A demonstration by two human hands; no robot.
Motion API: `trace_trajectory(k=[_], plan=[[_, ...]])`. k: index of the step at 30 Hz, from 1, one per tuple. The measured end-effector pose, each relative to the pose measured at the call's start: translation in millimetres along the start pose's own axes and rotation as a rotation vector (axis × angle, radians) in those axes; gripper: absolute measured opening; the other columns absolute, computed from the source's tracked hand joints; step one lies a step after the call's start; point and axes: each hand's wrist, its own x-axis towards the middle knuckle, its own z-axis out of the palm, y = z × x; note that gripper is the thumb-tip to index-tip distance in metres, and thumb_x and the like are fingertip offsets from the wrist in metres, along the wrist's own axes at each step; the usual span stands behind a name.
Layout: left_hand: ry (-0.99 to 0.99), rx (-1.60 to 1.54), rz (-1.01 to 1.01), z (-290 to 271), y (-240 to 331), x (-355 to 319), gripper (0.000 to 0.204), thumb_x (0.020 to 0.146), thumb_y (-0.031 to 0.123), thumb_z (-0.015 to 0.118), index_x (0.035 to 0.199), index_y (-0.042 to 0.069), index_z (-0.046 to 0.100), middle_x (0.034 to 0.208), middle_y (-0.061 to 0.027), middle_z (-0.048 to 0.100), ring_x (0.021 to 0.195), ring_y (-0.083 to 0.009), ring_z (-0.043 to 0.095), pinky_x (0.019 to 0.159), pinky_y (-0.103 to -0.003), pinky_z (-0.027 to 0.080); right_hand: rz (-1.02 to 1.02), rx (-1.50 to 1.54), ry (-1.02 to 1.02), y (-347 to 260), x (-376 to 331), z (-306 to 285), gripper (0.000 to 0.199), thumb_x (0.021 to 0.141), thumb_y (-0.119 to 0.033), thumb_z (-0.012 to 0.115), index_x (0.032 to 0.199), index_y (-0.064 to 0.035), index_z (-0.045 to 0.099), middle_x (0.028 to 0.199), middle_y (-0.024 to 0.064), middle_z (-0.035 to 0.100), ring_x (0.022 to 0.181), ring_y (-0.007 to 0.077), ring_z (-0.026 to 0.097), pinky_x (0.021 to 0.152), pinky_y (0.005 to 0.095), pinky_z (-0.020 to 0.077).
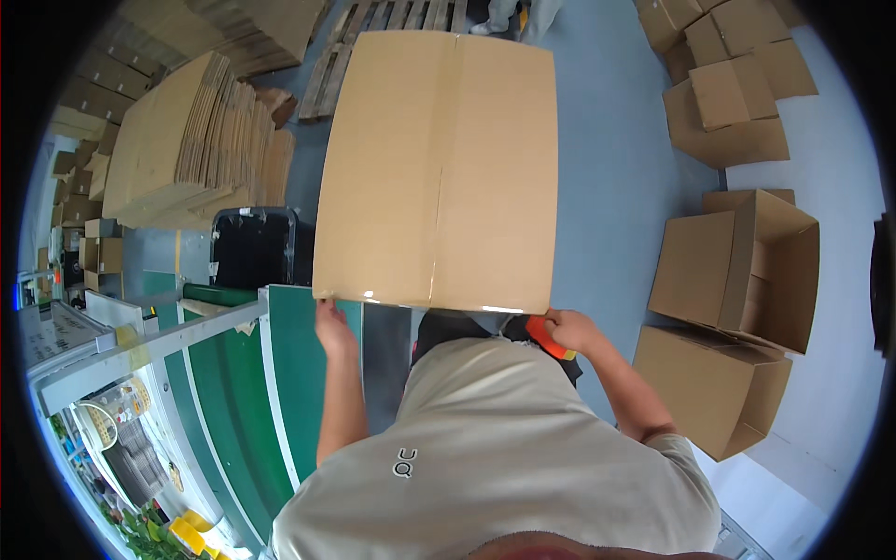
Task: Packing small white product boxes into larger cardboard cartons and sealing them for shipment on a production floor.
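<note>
- While I hold the big cardboard box (439, 168) out in front of my chest, its flaps are already folded shut and clear tape runs down the centre seam; the near end of that strip looks not yet pressed over the edge.
- My left hand (331, 327) steadies the near-left corner, fingers curled under it.
- My right hand (571, 329) is clenched on an orange tape dispenser (549, 338) at the near-right corner.
- Green worktop (299, 373) on my left, open boxes (737, 271) on the floor to my right, flattened cartons (205, 140) stacked ahead-left; nothing blocks me.
</note>
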Motion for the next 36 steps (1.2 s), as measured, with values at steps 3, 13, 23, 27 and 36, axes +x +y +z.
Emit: trace_trajectory(k=[3,13,23,27,36], plan=[[0.162,-0.356,0.062,61.5,8.0,-19.9,0.045,0.102,0.026,0.045,0.143,0.007,0.041,0.138,-0.0125,0.05,0.115,-0.0273,0.056,0.093,-0.044,0.048,-0.207,-0.026,-0.064,15.9,15.4,-6.1,0.044,0.094,-0.052,0.05,0.102,-0.0147,0.072,0.094,0.0178,0.071,0.088,0.0402,0.066,0.078,0.0511,0.0526],[0.206,-0.431,0.266,127.9,-12.7,-93.0,0.065,0.106,0.029,0.04,0.156,0.004,0.008,0.159,-0.0207,0.023,0.136,-0.0343,0.042,0.11,-0.045,0.04,-0.352,-0.208,-0.125,18.2,29.2,-15.7,0.072,0.092,-0.069,0.047,0.099,-0.002,0.073,0.096,0.0155,0.074,0.09,0.0359,0.071,0.076,0.0484,0.055],[0.406,-0.247,0.414,168.5,-83.4,-87.4,0.075,0.105,0.042,0.042,0.156,0.0,0.005,0.153,-0.0225,0.034,0.131,-0.0334,0.048,0.108,-0.044,0.042,-0.622,-0.025,-0.063,222.6,58.4,-77.7,0.038,0.091,-0.037,0.06,0.126,-0.0243,0.066,0.104,0.0187,0.071,0.094,0.0373,0.068,0.081,0.0472,0.0537],[0.868,0.495,-0.133,192.8,-21.8,-107.1,0.07,0.1,0.044,0.051,0.143,-0.01,0.037,0.147,-0.0272,0.043,0.134,-0.0386,0.046,0.11,-0.045,0.039,-0.611,0.126,0.085,228.3,38.5,-176.7,0.061,0.092,-0.03,0.062,0.15,-0.0254,0.042,0.106,0.0199,0.07,0.095,0.0399,0.066,0.08,0.0466,0.0529],[-0.841,0.189,0.319,434.4,138.6,-249.3,0.04,0.102,0.03,0.055,0.131,0.003,0.058,0.116,-0.0076,0.067,0.114,-0.016,0.057,0.102,-0.034,0.043,-0.99,0.337,0.22,197.5,52.1,-295.5,0.071,0.091,-0.023,0.067,0.154,-0.0171,0.035,0.095,0.0167,0.069,0.082,0.0402,0.065,0.075,0.0443,0.0524]])
